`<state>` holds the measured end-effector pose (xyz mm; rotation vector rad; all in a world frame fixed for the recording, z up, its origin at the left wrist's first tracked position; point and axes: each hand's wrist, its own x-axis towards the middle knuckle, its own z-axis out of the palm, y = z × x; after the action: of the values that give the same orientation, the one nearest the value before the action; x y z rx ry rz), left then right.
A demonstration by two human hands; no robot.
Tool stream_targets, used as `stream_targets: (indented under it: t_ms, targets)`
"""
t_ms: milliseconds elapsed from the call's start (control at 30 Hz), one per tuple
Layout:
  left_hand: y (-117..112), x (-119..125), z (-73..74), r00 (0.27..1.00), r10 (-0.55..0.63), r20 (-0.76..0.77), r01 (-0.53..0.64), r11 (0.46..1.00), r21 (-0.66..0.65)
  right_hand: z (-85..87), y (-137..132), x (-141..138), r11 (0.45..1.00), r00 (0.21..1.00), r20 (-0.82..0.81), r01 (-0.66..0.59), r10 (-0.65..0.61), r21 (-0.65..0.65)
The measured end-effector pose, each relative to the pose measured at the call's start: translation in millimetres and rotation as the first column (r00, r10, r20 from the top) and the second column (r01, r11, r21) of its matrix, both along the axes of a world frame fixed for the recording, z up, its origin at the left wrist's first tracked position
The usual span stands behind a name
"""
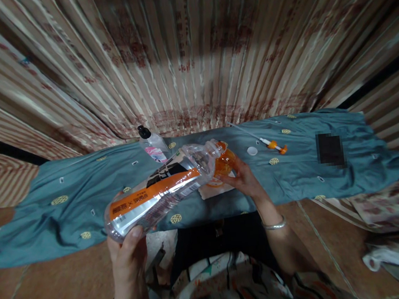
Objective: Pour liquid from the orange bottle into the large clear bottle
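My left hand (129, 243) is wrapped round the base of a large clear plastic bottle (161, 191) with an orange and silver label. The bottle lies tilted, its uncapped neck up and to the right, at the mouth of a small orange bottle (224, 162). That orange bottle is gripped by my right hand (242, 178), which wears a silver bangle. Whether liquid passes between the two cannot be made out. A pale printed paper or cloth (217, 188) lies beneath the orange bottle.
A clear bottle with a black cap (153, 144) rests at the table's back. Right of centre lie a white disc (252, 151) and an orange pump top (273, 145) with its tube. A dark pixelated object (330, 149) sits farther right on the green cloth (301, 182). Curtains hang behind.
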<state>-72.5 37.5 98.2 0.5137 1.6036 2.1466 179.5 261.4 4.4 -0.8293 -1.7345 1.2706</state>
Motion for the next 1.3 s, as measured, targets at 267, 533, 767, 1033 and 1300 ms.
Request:
stream_targets:
  t_ms: [267, 533, 767, 1033, 1300]
  targets:
    - [1.6, 2.4, 5.5, 1.000, 0.005, -0.013, -0.006, 1.000, -0.026, 1.7, -0.5, -0.6, 0.999, 1.000, 0.009, 0.024, -0.024, -0.026]
    - [4.0, 2.5, 7.7, 1.000, 0.008, -0.021, -0.009, 0.999, -0.033, 2.1, 1.2, 1.3, 1.000, 0.999, 0.036, 0.012, -0.012, -0.007]
    - [5.3, -1.3, 4.7, 1.000, 0.018, -0.012, -0.018, 1.000, -0.008, 0.1, 0.8, 1.7, 0.999, 0.999, 0.021, 0.028, -0.028, -0.028]
    - [3.6, -0.1, 3.9, 1.000, 0.016, -0.017, -0.016, 1.000, 0.009, 0.0, 0.5, 1.0, 1.000, 1.000, 0.008, 0.018, -0.018, -0.014]
    - [2.0, -1.3, 1.5, 0.999, 0.007, -0.041, -0.007, 1.000, -0.001, -0.1, 0.9, 2.6, 1.000, 1.000, 0.026, 0.000, 0.001, -0.013]
